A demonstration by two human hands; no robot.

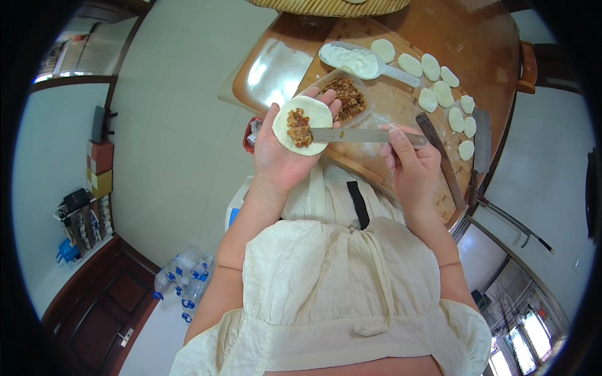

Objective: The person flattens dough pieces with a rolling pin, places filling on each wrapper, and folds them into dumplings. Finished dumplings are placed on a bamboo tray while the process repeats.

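A round dough wrapper (282,127) lies flat on the upturned palm of my left hand (284,157), whose fingertips show beyond its far edge. Minced filling (299,128) sits in a lump near the wrapper's middle. My right hand (414,160) grips a flat metal spreader (352,135), its tip touching the filling's right side. Just behind my left fingers, a clear plastic container (369,105) holds more minced filling (348,96). A dark wooden rolling pin (439,157) rests on the board to the right of my right hand, which overlaps part of it.
Several dough pieces (442,94) lie along the wooden board's (395,91) right side. A plastic scoop (400,75) of white flour stands behind the container. A cleaver (482,141) lies at the right edge. A woven bamboo tray (329,8) is at the far side of the table (470,28).
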